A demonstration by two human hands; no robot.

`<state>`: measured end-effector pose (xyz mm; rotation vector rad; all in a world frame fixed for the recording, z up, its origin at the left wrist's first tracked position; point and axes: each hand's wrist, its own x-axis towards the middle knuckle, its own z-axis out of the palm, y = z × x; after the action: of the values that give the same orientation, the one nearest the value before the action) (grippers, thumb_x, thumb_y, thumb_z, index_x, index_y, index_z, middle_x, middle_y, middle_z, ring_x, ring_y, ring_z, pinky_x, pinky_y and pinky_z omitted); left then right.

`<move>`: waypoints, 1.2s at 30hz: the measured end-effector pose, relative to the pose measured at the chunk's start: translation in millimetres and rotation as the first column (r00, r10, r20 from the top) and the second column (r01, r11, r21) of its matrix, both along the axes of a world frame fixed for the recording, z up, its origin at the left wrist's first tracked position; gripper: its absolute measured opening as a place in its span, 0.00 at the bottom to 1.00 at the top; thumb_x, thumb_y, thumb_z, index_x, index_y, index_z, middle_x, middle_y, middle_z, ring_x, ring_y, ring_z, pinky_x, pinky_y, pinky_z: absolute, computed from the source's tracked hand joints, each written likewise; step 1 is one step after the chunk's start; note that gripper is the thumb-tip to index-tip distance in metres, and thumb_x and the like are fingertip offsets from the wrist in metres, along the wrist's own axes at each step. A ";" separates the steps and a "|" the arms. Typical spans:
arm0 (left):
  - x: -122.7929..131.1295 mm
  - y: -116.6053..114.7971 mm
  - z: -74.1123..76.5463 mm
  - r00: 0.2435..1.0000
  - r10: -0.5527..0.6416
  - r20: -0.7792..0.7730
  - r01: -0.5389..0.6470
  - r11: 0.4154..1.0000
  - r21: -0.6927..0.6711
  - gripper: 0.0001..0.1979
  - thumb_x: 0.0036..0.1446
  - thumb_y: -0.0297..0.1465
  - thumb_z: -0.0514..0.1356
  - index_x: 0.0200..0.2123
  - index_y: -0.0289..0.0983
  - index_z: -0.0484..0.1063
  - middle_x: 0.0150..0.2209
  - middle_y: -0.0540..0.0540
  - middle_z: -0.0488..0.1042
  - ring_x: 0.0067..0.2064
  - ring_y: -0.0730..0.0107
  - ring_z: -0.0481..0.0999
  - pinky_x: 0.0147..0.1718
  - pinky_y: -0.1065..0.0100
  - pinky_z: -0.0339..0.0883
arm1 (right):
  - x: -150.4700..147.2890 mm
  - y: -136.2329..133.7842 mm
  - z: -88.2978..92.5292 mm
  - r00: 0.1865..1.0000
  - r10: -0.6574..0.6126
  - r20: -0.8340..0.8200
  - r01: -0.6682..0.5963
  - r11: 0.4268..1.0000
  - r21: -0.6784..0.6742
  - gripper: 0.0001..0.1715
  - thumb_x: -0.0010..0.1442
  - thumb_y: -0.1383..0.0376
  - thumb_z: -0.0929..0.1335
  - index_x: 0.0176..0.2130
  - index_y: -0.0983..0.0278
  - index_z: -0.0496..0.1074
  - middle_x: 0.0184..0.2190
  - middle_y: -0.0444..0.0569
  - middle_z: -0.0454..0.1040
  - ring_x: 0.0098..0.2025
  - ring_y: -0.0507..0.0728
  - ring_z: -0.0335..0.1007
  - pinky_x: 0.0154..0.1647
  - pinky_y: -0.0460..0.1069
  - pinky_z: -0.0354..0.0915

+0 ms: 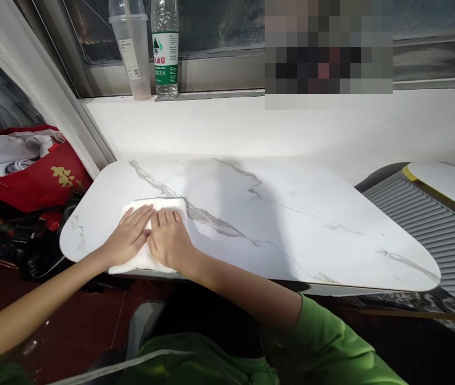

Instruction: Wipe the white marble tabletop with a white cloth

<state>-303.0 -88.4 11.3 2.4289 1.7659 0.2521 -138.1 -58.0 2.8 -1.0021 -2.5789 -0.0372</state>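
A white cloth (181,207), spread in a rough square, lies on the left part of the white marble-patterned tabletop (311,214) and reaches its near edge. My left hand (129,238) presses flat on the cloth, fingers stretched forward. Beside it my right hand (170,238) also rests palm down on the cloth, its fingers a little bent. The thumbs nearly meet between the two hands. Both palms hide the middle of the cloth.
On the window ledge stand a lidded plastic cup (131,59) and a water bottle (166,64). A red bag (38,176) with white fabric inside is at the left. A grey ribbed panel (436,224) adjoins the right end. A chair edge (141,326) shows below.
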 end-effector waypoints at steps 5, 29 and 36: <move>-7.9 -4.5 2.0 0.998 0.032 0.054 -0.029 0.998 -0.055 0.29 0.67 0.36 0.41 0.69 0.38 0.50 0.70 0.44 0.52 0.71 0.62 0.50 0.69 0.51 0.40 | 2.6 4.7 -0.3 0.996 0.084 -0.012 -0.084 0.996 -0.002 0.26 0.66 0.61 0.59 0.52 0.77 0.70 0.46 0.64 0.72 0.46 0.66 0.63 0.51 0.60 0.59; -37.2 220.4 -8.3 0.992 0.123 0.006 -0.123 0.992 0.029 0.28 0.66 0.34 0.42 0.66 0.33 0.57 0.69 0.41 0.56 0.70 0.63 0.53 0.68 0.56 0.44 | -52.7 209.2 -25.5 0.986 -0.137 -0.098 0.134 0.990 -0.040 0.28 0.67 0.65 0.57 0.61 0.74 0.64 0.63 0.64 0.63 0.67 0.65 0.55 0.66 0.59 0.48; -37.3 158.6 -4.9 0.990 0.139 -0.025 -0.138 0.990 0.020 0.28 0.66 0.34 0.40 0.67 0.35 0.54 0.70 0.42 0.54 0.71 0.64 0.50 0.68 0.54 0.41 | -53.0 155.9 -19.7 0.993 -0.114 -0.030 0.112 0.992 -0.060 0.30 0.69 0.63 0.56 0.63 0.76 0.61 0.65 0.67 0.60 0.68 0.67 0.52 0.68 0.61 0.45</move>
<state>-340.3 70.2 6.4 2.3346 1.9551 0.2517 -191.1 97.8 -16.9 -1.1591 -2.5042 0.0250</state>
